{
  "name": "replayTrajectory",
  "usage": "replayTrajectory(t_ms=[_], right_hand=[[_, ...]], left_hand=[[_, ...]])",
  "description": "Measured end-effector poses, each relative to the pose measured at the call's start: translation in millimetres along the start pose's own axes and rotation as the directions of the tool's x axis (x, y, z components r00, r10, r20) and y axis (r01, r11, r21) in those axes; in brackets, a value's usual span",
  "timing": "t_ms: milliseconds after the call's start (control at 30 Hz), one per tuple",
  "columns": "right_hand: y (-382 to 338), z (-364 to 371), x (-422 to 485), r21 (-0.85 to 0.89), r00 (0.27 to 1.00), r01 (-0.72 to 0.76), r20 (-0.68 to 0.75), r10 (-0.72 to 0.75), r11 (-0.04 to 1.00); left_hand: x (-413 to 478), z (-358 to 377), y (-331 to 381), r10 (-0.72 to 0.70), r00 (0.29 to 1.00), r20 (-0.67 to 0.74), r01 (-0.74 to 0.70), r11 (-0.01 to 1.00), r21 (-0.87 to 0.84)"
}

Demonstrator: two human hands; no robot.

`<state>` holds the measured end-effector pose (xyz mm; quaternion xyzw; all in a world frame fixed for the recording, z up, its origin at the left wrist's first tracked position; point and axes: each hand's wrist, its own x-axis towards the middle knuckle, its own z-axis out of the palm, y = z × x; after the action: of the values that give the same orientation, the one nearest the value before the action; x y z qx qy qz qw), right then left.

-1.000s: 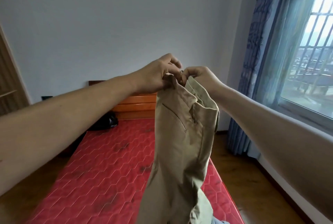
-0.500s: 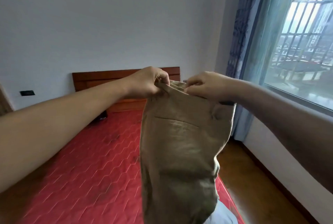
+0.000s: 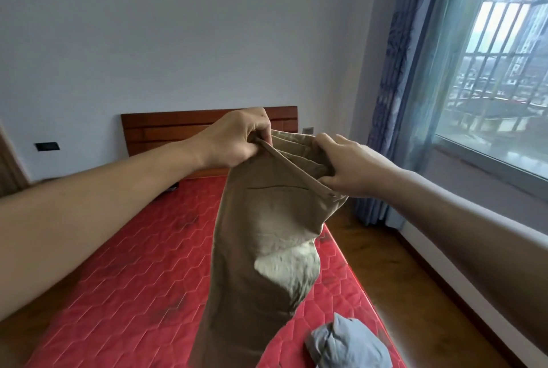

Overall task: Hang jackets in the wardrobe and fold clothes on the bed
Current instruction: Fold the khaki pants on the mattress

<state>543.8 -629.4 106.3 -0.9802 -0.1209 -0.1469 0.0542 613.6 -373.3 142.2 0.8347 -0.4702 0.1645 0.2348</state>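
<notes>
Head view: trousers point(image 3: 267, 234) waistband now wider.

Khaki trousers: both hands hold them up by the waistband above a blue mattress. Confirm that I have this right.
Not quite: the mattress is red, not blue, as the head view shows. The rest stands: the left hand and the right hand both grip the khaki trousers by the waistband, and they hang above that mattress.

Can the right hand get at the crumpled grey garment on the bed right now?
Probably not yet: the right hand grips the khaki trousers. The grey garment lies uncovered below, so nothing else blocks the way.
</notes>
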Motion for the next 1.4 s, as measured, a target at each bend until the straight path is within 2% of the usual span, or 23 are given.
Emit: replayTrajectory(t_ms=[133, 233, 333, 400, 467, 533, 667, 800, 900, 1033, 1200, 1300, 1400], right_hand=[[-8, -1, 1, -0.037, 0.997, -0.031, -0.071, 0.028, 0.999], [-19, -1, 2, -0.158, 1.000, -0.006, 0.007, 0.008, 0.987], [-25, 0, 6, -0.216, 0.986, -0.046, 0.145, 0.078, 0.975], [-25, -2, 7, -0.138, 0.956, -0.091, 0.267, 0.125, 0.986], [-23, -6, 7, 0.040, 0.940, -0.154, 0.312, 0.134, 0.987], [-22, -9, 6, 0.127, 0.964, -0.149, 0.239, 0.115, 0.981], [-23, -11, 4, 0.159, 0.993, -0.090, 0.089, 0.076, 0.983], [-23, -14, -2, 0.396, 0.992, -0.127, 0.069, 0.108, 0.909], [-22, -19, -4, 0.421, 0.994, -0.106, 0.042, 0.097, 0.901], [-20, -26, -5, 0.291, 0.997, -0.081, 0.025, 0.077, 0.953], [-14, -31, -12, 0.313, 0.995, -0.095, 0.013, 0.096, 0.945], [-8, -35, -16, 0.327, 0.989, -0.148, 0.037, 0.143, 0.933], [1, -41, -21, 0.397, 0.973, -0.232, 0.096, 0.211, 0.888]], left_hand=[[-12, -6, -5, 0.010, 1.000, -0.006, -0.009, 1.000, 0.024], [-20, -9, -6, 0.008, 1.000, 0.005, -0.008, 0.999, 0.034], [-27, -10, -8, 0.022, 1.000, 0.012, -0.022, 0.999, 0.039], [-30, -10, -8, 0.043, 0.998, 0.038, -0.045, 0.998, 0.048], [-33, -12, -9, 0.079, 0.993, 0.084, -0.086, 0.993, 0.084], [-36, -17, -10, 0.118, 0.984, 0.132, -0.137, 0.980, 0.143], [-41, -29, -11, 0.205, 0.950, 0.235, -0.265, 0.929, 0.258], [-45, -33, -9, 0.305, 0.908, 0.286, -0.389, 0.867, 0.312], [-46, -30, -6, 0.343, 0.888, 0.307, -0.440, 0.828, 0.348], [-45, -25, -5, 0.289, 0.904, 0.315, -0.394, 0.850, 0.349], [-45, -14, 0, 0.242, 0.907, 0.344, -0.354, 0.880, 0.316], [-43, -9, 1, 0.136, 0.903, 0.407, -0.228, 0.955, 0.187], [-39, -12, -4, 0.061, 0.917, 0.395, -0.104, 0.991, 0.088]])
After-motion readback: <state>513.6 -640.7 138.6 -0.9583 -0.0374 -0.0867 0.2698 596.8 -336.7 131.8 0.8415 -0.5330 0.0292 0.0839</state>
